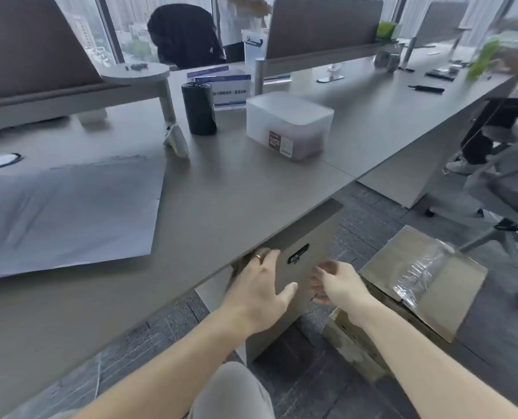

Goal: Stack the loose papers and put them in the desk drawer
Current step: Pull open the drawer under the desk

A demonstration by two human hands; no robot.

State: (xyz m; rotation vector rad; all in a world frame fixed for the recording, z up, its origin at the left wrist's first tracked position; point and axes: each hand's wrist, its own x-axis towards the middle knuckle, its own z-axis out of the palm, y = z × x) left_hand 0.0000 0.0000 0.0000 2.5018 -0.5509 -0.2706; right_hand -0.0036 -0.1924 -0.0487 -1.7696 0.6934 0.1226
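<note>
The drawer unit (pixel 300 267) is seen under the front edge of the counter (pixel 221 192), its grey front carrying a small dark lock (pixel 297 254). The left hand (pixel 259 290) is laid against that front just left of the lock, fingers spread wide and reaching up under the counter edge, a ring (pixel 258 257) worn on one finger; nothing is held in its grip. The right hand (pixel 336 282) is placed just right of the lock, fingers loosely curled and blurred, so whether its grip is closed on anything cannot be told. The loose papers (pixel 67 216) are lying flat on the counter well to the left of the drawer unit, in an overlapping spread. Farther back from the drawer unit a black cylinder (pixel 198 108) and a frosted plastic box (pixel 288 125) are standing on the counter. A taped cardboard box (pixel 415 285) is set on the floor just right of the drawer unit.
</note>
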